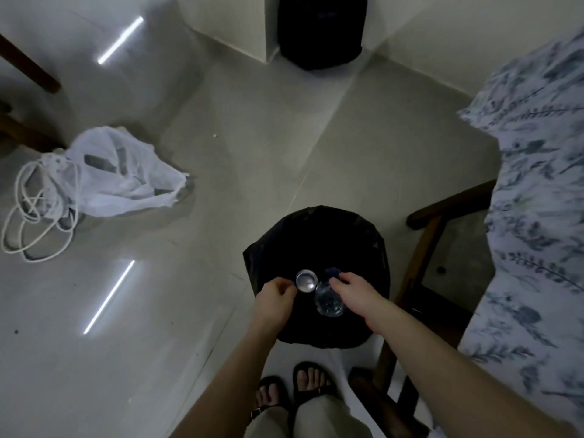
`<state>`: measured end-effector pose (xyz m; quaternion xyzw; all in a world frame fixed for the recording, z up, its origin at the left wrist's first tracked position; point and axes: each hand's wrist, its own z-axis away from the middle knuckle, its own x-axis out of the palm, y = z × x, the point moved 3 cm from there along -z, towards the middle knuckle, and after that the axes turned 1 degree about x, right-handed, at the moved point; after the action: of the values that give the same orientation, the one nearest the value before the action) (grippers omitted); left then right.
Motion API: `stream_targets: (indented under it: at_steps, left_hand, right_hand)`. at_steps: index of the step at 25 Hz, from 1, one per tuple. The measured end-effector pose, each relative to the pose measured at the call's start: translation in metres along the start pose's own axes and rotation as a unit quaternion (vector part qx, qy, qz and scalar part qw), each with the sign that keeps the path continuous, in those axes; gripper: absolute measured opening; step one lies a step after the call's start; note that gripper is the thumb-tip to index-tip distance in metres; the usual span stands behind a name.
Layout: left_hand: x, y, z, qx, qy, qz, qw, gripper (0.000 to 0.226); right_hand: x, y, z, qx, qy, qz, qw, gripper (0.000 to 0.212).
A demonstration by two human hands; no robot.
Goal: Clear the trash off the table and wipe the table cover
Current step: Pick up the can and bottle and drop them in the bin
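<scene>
A bin lined with a black bag (316,229) stands on the floor in front of my feet. Both my hands are over its opening. My left hand (275,295) has its fingers curled, and the fingertips are at the rim of a silver can (306,281) seen from its top. My right hand (354,292) reaches in from the right with its fingertips on the neck of a clear plastic bottle (328,303) with a dark blue cap. The bottle lies alongside the hand, just right of the can. The table's floral cover (537,184) hangs at the right edge.
A wooden chair (423,248) stands between the bin and the covered table. A white plastic bag (126,175) and a coil of white cord (34,216) lie on the floor at left. A black backpack (320,30) leans against the far wall.
</scene>
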<state>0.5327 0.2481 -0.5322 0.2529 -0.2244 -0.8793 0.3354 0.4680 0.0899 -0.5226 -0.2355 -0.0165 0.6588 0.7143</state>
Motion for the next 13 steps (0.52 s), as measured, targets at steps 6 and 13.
stream_targets:
  at_steps: [6,13]
  left_hand:
    - [-0.034,0.090,0.100,0.060,-0.025,-0.114,0.991,0.021]
    - [-0.067,0.265,0.269,0.225,-0.064,-0.226,0.945,0.022]
  right_hand:
    - [-0.036,-0.035,0.125,-0.084,0.024,0.126,0.988,0.043]
    - [-0.122,-0.064,0.338,-0.220,0.153,0.048,0.962,0.039]
